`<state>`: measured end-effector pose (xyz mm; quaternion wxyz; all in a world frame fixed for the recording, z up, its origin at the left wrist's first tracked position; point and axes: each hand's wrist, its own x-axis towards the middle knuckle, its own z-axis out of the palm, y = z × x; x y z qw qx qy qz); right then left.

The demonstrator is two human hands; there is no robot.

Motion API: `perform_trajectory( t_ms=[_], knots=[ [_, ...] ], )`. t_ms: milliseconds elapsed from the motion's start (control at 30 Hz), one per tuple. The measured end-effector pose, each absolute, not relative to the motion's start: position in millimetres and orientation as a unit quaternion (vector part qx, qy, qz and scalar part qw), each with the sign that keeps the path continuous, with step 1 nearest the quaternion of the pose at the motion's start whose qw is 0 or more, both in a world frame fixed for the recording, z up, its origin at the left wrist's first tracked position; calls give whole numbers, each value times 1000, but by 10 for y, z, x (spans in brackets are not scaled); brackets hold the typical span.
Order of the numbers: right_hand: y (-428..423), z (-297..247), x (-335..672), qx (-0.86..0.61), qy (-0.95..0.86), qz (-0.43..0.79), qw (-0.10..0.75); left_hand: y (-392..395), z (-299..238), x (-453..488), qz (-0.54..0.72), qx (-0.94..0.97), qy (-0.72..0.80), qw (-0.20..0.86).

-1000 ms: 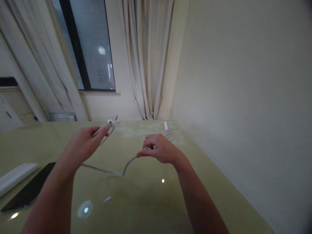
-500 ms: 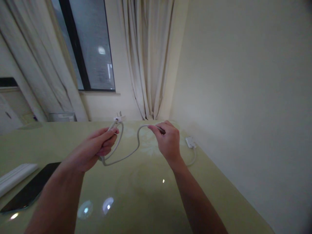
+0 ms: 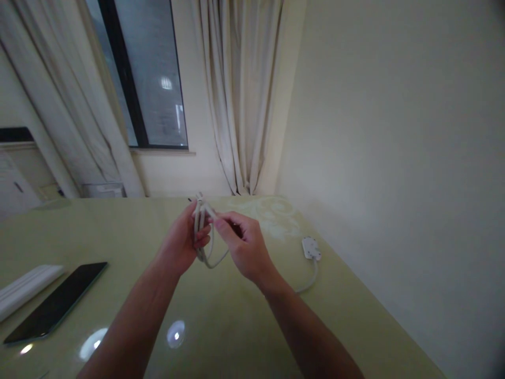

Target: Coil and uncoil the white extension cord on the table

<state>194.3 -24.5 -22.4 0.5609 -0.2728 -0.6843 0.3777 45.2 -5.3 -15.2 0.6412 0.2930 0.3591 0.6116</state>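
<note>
**White cable gathered in both hands above the table**

Left hand [image 3: 182, 243] was held over the table [image 3: 221, 326], grip pressed together around several folded loops of the white cable [image 3: 205, 251]. The plug [image 3: 199, 200], small and blurred, stood above the fingers. The loops hung below the fist, probably kept off the surface so they stayed bunched.

Right hand [image 3: 242, 246] was just beside it, grip pinching one strand at the bundle. Slack ran past the right wrist to a small white end block [image 3: 311, 247] lying flat near the wall-side edge.

Dark smartphone [image 3: 59, 300] and white strip [image 3: 23, 287] lay well apart, far left. No brand, label or writing was legible.
</note>
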Motion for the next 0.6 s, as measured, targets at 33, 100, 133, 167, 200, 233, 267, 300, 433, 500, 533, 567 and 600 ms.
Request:
perform_trajectory(
  t_ms=[33, 100, 133, 167, 200, 233, 267, 300, 433, 500, 533, 567, 600],
  knots=[
    [-269, -244, 1911, -269, -704, 381, 536, -66, -119, 422, 614, 278, 370, 639],
    [-309, -287, 1854, -274, -747, 366, 482, -90, -62, 347, 623, 252, 395, 627],
    [-325, -308, 1830, -278, -769, 350, 457, -98, -41, 307, 627, 245, 400, 622],
    [-337, -330, 1808, -280, -788, 330, 437, -102, -26, 268, 631, 241, 397, 622],
    [-346, -351, 1788, -278, -806, 307, 424, -101, -17, 230, 632, 242, 387, 627],
    [-351, -371, 1770, -271, -823, 282, 411, -95, -13, 196, 629, 244, 372, 638],
    [-353, -390, 1755, -265, -840, 258, 398, -85, -14, 163, 624, 246, 359, 650],
    [-353, -407, 1743, -259, -855, 235, 382, -70, -20, 131, 619, 246, 349, 659],
    [-362, -437, 1734, -225, -909, 183, 299, 12, -73, 3, 625, 249, 353, 650],
    [-381, -436, 1742, -198, -928, 189, 254, 40, -99, -68, 635, 255, 366, 630],
    [-391, -437, 1745, -189, -933, 197, 234, 41, -103, -105, 640, 260, 372, 620],
    [-395, -443, 1746, -184, -937, 204, 217, 31, -98, -141, 643, 267, 376, 611],
    [-392, -454, 1744, -184, -938, 212, 202, 7, -84, -177, 650, 272, 378, 601]
  ],
)
